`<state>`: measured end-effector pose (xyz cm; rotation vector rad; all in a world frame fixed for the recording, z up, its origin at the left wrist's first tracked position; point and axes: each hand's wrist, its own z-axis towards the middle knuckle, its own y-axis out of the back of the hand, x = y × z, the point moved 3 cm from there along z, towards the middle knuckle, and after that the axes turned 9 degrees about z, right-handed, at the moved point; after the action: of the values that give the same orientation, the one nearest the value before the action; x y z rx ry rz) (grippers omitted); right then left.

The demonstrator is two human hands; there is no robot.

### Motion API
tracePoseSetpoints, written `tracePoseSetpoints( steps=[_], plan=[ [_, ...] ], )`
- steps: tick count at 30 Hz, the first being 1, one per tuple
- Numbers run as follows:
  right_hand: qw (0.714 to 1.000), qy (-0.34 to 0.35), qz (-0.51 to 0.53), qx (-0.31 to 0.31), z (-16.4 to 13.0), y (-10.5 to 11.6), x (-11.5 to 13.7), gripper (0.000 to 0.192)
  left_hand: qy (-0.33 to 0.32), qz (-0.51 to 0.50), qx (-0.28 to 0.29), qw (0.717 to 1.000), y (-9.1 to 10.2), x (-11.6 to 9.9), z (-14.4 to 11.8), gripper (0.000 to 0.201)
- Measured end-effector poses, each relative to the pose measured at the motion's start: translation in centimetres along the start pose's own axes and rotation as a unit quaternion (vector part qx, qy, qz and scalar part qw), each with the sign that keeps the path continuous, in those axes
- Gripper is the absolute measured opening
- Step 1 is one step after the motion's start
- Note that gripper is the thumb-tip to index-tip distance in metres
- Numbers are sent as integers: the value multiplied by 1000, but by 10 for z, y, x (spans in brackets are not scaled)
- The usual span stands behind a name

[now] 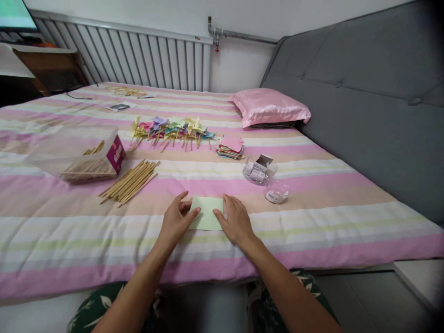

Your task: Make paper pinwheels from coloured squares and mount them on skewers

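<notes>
A pale green sheet of paper (207, 215) lies near the front edge of the bed, between my two hands. My left hand (176, 215) grips its left edge, thumb on top and index finger raised off it. At the right edge my right hand (237, 219) holds the paper, its thumb over the surface and its other fingers along the side. Wooden sticks (130, 182) lie in a loose bundle to the left. Beyond the hands, several paper pinwheels (173, 129) on sticks form a row. A stack of coloured paper (231, 144) sits to their right.
A clear plastic box (74, 157) holding more sticks stands at the left. Two clear round containers (255, 173) (276, 192) are at the right, one holding small packets. Farther back are a pink pillow (272, 107), a grey headboard (360, 88) and a radiator (138, 55).
</notes>
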<state>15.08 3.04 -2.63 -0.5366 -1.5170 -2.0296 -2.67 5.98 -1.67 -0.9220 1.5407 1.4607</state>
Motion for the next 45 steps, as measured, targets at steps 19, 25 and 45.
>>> tracePoseSetpoints(
  steps=[19,25,45],
  plan=[
    [999,-10,27,-17,1,2,2,48,129,-162,146,967,-8,-14,-13,52],
    [994,-35,101,-39,2,2,-2,46,123,-177,98,972,-7,-11,-10,42],
    [879,-156,451,-15,6,-3,-14,46,104,-244,39,963,-5,-12,-9,42]
  ],
)
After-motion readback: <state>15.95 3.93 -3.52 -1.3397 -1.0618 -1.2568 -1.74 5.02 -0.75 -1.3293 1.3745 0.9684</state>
